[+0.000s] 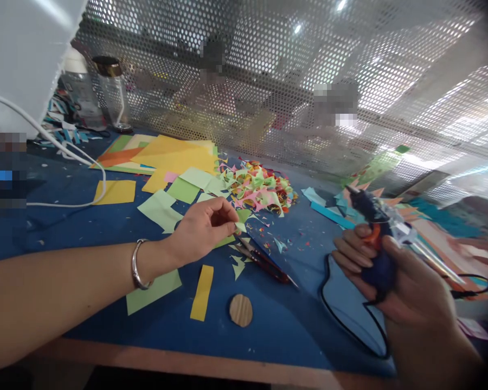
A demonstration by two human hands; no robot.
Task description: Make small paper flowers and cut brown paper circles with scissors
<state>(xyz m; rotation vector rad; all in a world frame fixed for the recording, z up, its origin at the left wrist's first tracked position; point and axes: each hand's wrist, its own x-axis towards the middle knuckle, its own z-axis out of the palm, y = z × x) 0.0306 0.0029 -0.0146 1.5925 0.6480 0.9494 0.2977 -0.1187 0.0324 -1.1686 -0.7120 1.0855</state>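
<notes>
Between thumb and forefinger, my left hand [203, 227] pinches a small piece of light green paper [240, 227] above the blue tabletop. A hot glue gun [378, 244] with a dark body and an orange trigger is gripped in my right hand [406, 287], its nozzle pointing up and left; the hand is slightly blurred. Scissors [264, 260] with dark red handles lie just right of my left hand, beside some green paper scraps [238, 267]. Closer to me rest a round wooden disc [241, 310] and a yellow paper strip [201, 293].
A heap of coloured paper clippings [264, 187] and stacked paper sheets [179, 154] lie further back. Two bottles [113, 95] stand at the back left near a white cable [104, 181]. A perforated metal screen [260, 70] closes off the rear, with people behind it.
</notes>
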